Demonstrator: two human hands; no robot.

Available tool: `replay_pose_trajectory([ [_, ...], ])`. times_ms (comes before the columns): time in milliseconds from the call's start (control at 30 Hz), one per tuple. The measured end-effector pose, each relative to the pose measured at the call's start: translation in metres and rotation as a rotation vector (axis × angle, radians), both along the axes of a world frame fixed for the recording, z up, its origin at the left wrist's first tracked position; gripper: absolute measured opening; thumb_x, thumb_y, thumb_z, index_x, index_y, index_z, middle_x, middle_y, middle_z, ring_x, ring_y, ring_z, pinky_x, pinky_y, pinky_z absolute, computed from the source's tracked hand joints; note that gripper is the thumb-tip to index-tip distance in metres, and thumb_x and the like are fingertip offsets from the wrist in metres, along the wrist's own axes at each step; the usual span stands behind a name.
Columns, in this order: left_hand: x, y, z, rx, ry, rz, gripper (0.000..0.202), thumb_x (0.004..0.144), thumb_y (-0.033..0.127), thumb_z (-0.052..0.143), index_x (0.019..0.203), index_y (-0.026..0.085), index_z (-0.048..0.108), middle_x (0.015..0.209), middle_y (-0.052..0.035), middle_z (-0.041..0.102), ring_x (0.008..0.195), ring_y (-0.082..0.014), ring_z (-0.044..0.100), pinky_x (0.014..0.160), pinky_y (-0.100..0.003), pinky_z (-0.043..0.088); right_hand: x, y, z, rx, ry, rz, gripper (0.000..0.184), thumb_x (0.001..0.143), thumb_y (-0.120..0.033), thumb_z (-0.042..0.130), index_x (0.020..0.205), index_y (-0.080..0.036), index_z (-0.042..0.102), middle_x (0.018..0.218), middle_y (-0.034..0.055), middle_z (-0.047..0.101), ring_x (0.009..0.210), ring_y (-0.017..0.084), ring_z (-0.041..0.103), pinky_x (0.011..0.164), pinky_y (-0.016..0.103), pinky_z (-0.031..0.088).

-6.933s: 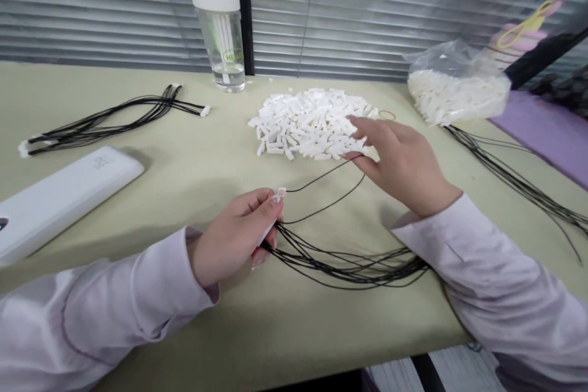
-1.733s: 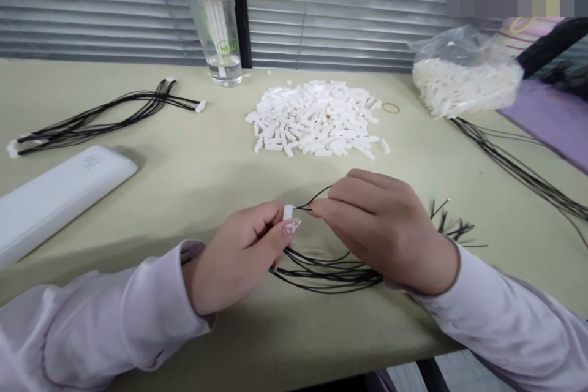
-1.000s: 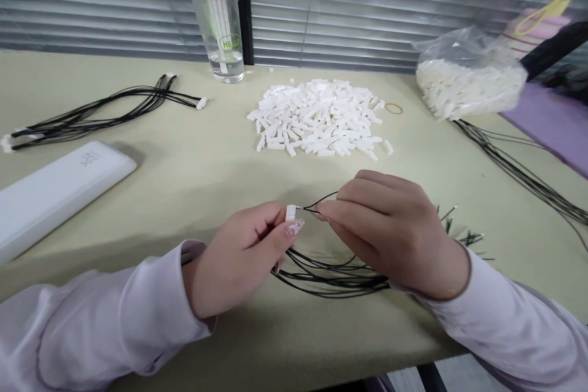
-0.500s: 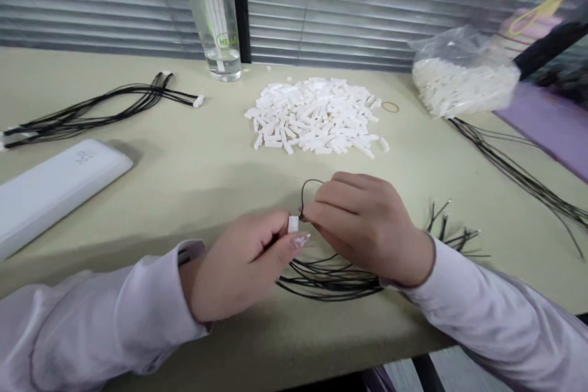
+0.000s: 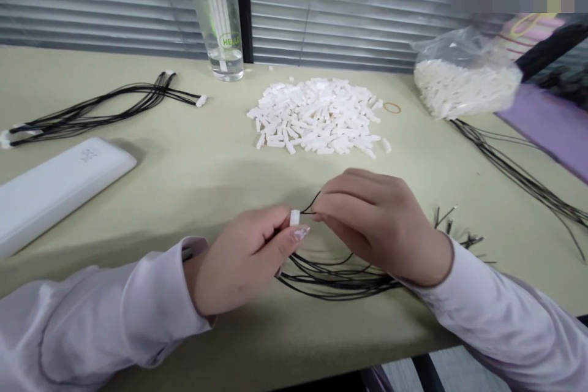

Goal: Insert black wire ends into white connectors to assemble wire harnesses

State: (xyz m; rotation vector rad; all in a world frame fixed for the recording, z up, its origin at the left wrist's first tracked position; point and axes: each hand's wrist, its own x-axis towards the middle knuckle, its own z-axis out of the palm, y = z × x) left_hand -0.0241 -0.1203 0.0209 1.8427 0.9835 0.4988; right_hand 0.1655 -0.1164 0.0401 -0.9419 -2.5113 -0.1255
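Between the thumb and forefinger of my left hand [image 5: 250, 257] is a small white plastic connector housing [image 5: 294, 217]. My right hand [image 5: 383, 226] pinches a thin black wire [image 5: 309, 207], whose strands run from the housing's right side to my fingertips. How deep the wire sits in the housing cannot be made out. Below both hands a bundle of black wires [image 5: 340, 285] lies curved on the table, partly behind my right hand and wrist. Its stripped or crimped ends [image 5: 452, 226] fan out beyond my right wrist. A heap of white connector housings [image 5: 316, 116] lies in front of my hands.
A clear bottle [image 5: 220, 24] stands at the back. Wires with white connectors [image 5: 105, 107] and a white case [image 5: 64, 190] lie left. At right are a bag of white pieces [image 5: 468, 82], more black wires [image 5: 514, 171], a rubber band [image 5: 392, 108] and a purple surface [image 5: 546, 122].
My right hand has shifted a little to the right, away from the housing. The wire's loop has straightened between the housing and my fingers. My left hand keeps its grip.
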Motion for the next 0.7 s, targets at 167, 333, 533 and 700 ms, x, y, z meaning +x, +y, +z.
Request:
replay_pose_trajectory([
  [167, -0.001, 0.002, -0.003, -0.348, -0.092, 0.124, 0.034, 0.084, 0.048, 0.033, 0.067, 0.019, 0.036, 0.052, 0.0066, 0.042, 0.036, -0.0038, 0.036, 0.034, -0.015, 0.029, 0.026, 0.024, -0.002, 0.053, -0.235, -0.193, 0.036, 0.073, -0.028, 0.059, 0.106, -0.015, 0.053, 0.112, 0.0128, 0.050, 0.100, 0.024, 0.047, 0.081, 0.037, 0.040],
  [333, 0.001, 0.012, -0.001, -0.522, -0.143, 0.161, 0.035, 0.081, 0.049, 0.040, 0.065, 0.018, 0.037, 0.049, 0.0063, 0.040, 0.035, -0.0031, 0.034, 0.032, -0.013, 0.028, 0.057, 0.054, -0.006, 0.247, -0.197, -0.400, 0.023, 0.083, -0.026, 0.043, 0.097, -0.014, 0.057, 0.115, 0.0140, 0.050, 0.104, 0.025, 0.046, 0.085, 0.039, 0.034],
  [533, 0.000, 0.011, -0.005, -0.477, -0.270, 0.314, 0.035, 0.082, 0.050, 0.038, 0.067, 0.018, 0.042, 0.048, 0.0057, 0.042, 0.034, -0.0033, 0.036, 0.032, -0.013, 0.031, 0.049, 0.034, 0.018, 0.278, 0.149, -0.126, 0.051, 0.063, -0.043, 0.067, 0.100, -0.012, 0.049, 0.094, 0.0140, 0.054, 0.089, 0.023, 0.049, 0.074, 0.036, 0.040],
  [700, 0.002, 0.004, -0.009, -0.309, -0.260, 0.418, 0.033, 0.084, 0.047, 0.037, 0.070, 0.017, 0.043, 0.052, 0.0052, 0.045, 0.036, -0.0037, 0.041, 0.034, -0.014, 0.035, 0.027, -0.003, 0.035, -0.444, 0.100, -0.009, 0.021, 0.081, -0.020, 0.048, 0.061, -0.014, 0.047, 0.055, -0.0009, 0.044, 0.051, 0.006, 0.038, 0.049, 0.022, 0.031],
])
